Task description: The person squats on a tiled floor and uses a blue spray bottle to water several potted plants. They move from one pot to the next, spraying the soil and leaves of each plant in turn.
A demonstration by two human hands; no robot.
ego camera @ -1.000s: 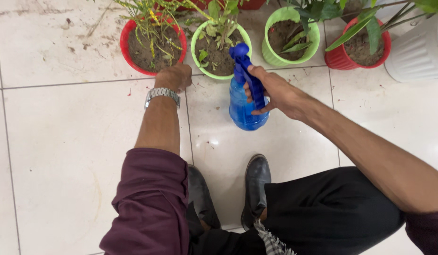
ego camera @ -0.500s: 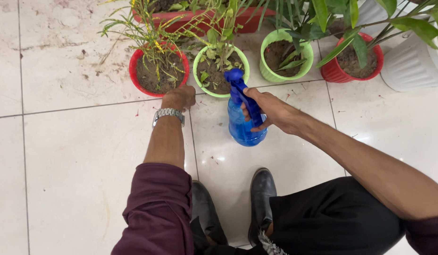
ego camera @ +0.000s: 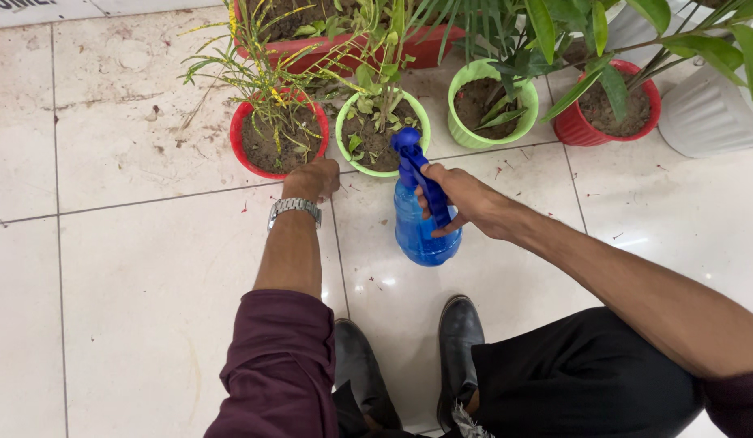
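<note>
while the right hand (ego camera: pixel 461 199) gripped the blue spray bottle (ego camera: pixel 421 219) just before the light green pot (ego camera: pixel 382 134), the left hand (ego camera: pixel 313 177), fingers curled at the red pot (ego camera: pixel 277 139), risked tipping it; spray could wet the floor tiles (ego camera: pixel 149 276).

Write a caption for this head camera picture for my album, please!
Right hand grips a blue spray bottle; left hand rests by a red pot.

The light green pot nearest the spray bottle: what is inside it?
The light green pot holds dark soil and a small leafy plant. The spray bottle nozzle covers its near right rim; roots are hidden.
</note>
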